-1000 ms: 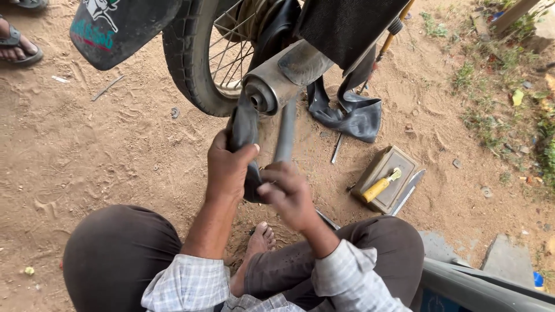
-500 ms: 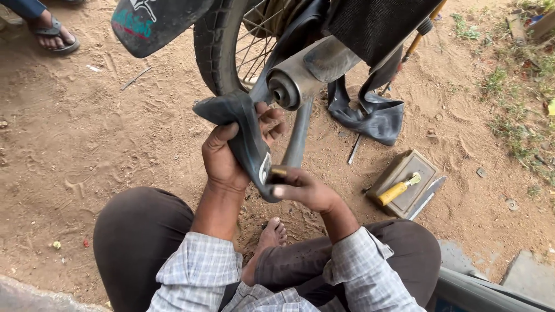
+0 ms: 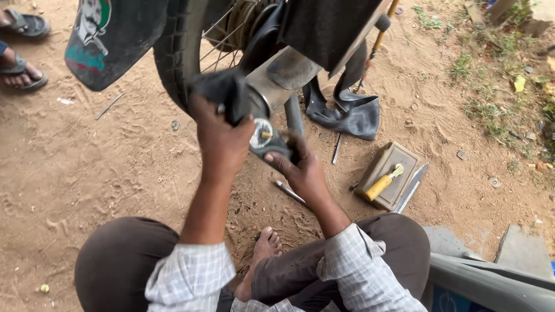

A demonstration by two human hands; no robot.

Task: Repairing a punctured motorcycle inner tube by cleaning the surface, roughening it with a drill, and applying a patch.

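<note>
Both gripping the black inner tube [image 3: 231, 95], left hand [image 3: 222, 136] and right hand [image 3: 300, 167], risking pinching it against the exhaust pipe [image 3: 283, 75] just above.

The left hand [image 3: 222, 141] covered much of the black rubber inner tube [image 3: 231, 92], and the right hand's [image 3: 303, 167] fingertips were hidden behind its folded end. Above both hands, the spoked motorcycle wheel [image 3: 179, 52] ran off the top edge. Far left of the left hand, two sandalled feet [image 3: 20, 69] were cut by the frame.
</note>
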